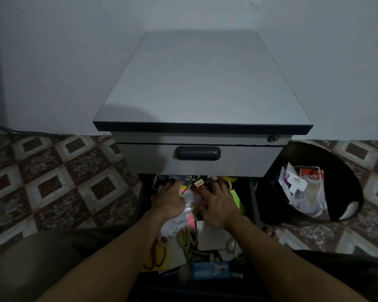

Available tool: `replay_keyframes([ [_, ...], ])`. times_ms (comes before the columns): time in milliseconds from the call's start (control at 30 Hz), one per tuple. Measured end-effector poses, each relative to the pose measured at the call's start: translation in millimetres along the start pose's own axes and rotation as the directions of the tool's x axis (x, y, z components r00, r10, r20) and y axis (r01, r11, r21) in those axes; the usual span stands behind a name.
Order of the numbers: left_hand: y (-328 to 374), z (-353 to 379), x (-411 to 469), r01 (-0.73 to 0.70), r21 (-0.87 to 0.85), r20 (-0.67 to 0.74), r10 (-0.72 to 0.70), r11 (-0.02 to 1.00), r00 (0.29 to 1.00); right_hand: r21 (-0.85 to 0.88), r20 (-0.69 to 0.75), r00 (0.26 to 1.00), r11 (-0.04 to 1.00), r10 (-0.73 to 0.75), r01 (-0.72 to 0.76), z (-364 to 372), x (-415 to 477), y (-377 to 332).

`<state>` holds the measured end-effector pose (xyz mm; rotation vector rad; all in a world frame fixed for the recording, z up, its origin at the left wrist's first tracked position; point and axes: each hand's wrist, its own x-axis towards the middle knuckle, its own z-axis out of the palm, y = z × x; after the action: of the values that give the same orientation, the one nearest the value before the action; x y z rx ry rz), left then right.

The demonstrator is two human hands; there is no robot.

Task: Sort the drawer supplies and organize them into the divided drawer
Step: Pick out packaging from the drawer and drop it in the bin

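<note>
Plastic packet (191, 200) lies between left hand (169, 201) and right hand (219, 205), fingers (215, 188) spread flat, holding nothing.

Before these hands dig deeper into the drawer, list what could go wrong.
The red-handled scissors lie loose in the clutter beside the left forearm. Their blades seem partly buried and could nick skin.
The left hand and right hand reach under the closed upper drawer, so knuckles may knock its edge.
Lifting the clear plastic bag between them could drag small items out.
</note>
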<state>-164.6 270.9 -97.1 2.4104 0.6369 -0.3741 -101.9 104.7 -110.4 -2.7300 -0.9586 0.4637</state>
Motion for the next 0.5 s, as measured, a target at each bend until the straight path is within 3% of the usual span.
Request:
replay_keyframes([
  [133, -4.0, -1.7, 7.2, -0.015, 0.120, 0.098, 0.003, 0.993, 0.995, -0.091, 0.102, 0.995, 0.996, -0.013, 0.022, -1.2, 17.1, -4.3],
  [300, -9.9, -2.9, 16.0, -0.155, 0.149, 0.085, 0.144, 0.977, 0.986, -0.138, 0.191, 0.981, 0.990, 0.021, 0.005, -4.7, 27.6, -12.1],
  [500, -2.6, -6.6, 9.1, -0.209, 0.201, 0.275, 0.149, 0.957, 0.950, -0.125, 0.252, 0.966, 0.992, 0.060, -0.029, -5.8, 26.7, -18.6],
])
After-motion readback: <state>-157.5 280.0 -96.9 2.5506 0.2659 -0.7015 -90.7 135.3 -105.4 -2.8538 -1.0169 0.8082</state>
